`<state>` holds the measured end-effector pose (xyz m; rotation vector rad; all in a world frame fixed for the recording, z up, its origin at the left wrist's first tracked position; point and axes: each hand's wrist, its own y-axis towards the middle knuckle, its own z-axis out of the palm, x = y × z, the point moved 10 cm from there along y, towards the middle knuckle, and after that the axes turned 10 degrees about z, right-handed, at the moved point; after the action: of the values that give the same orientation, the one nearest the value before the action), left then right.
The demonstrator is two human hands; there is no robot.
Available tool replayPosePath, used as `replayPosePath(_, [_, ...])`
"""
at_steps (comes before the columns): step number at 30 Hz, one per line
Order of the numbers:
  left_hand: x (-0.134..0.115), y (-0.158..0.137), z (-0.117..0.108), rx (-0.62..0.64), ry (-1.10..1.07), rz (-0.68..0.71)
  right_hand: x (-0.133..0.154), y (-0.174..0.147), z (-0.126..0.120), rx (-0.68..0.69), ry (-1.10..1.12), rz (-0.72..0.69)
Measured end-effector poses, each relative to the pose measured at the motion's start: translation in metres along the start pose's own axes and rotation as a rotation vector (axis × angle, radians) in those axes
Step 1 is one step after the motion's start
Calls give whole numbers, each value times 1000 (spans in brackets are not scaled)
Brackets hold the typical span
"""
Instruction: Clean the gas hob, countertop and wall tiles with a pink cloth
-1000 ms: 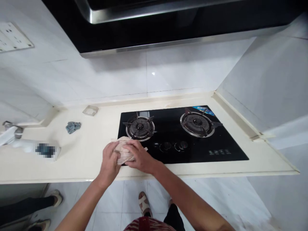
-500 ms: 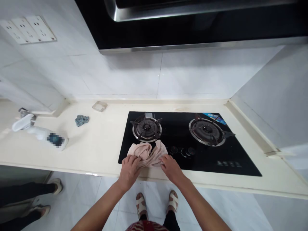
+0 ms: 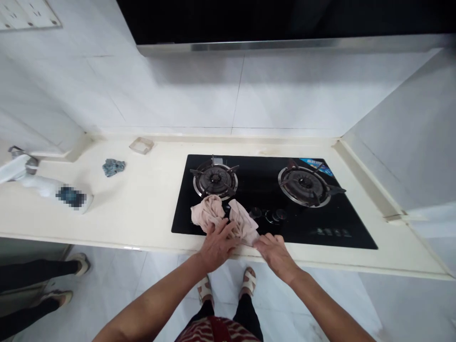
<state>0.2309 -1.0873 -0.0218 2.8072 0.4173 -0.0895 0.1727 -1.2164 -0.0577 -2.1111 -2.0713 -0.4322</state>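
Note:
A crumpled pale pink cloth (image 3: 208, 213) lies over the front left part of the black gas cooktop (image 3: 258, 178), in front of the left burner (image 3: 215, 179). My left hand (image 3: 219, 244) grips the middle of its near edge from above, with the fingers bent over the fabric. At the cloth's right corner, my right hand (image 3: 276, 254) pinches the fabric close to the counter's front edge. The control knobs (image 3: 276, 216) are just beyond the cloth, to its right; one beside the folds is partly covered.
To the right is a second burner (image 3: 304, 185). A white spray bottle (image 3: 46, 186) lies on the counter at left, near a grey-blue scrap (image 3: 114, 167) and a small clear tray (image 3: 141, 145). The range hood (image 3: 285, 45) hangs above. Another person's legs (image 3: 39, 273) show at lower left.
Both hands have shifted right along the front edge. The cloth's right end has been drawn right and toward me, while its bunched left part stays near the left burner. The view has tilted down slightly.

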Motion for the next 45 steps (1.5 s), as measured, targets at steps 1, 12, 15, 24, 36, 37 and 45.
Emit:
replayPosePath(1, [-6, 1, 6, 19, -22, 14, -8, -9, -3, -17, -4, 29])
replayPosePath(12, [-11, -7, 25, 8, -113, 58, 3, -39, 12, -188, -40, 193])
replayPosePath(15, [-4, -27, 12, -17, -42, -6, 27, -22, 30, -150, -27, 180])
replayPosePath(24, [-35, -32, 4, -54, 56, -79, 62, -10, 34, -188, 101, -120])
replayPosePath(36, [-99, 44, 73, 25, -136, -219, -69, -62, -2, -174, 88, -133])
replayPosePath(37, [-109, 55, 80, 36, -149, -205, -82, -68, -7, -189, 77, -124])
replayPosePath(45, [-148, 108, 107, 76, -127, -134, -140, -101, -22, -249, -103, -62])
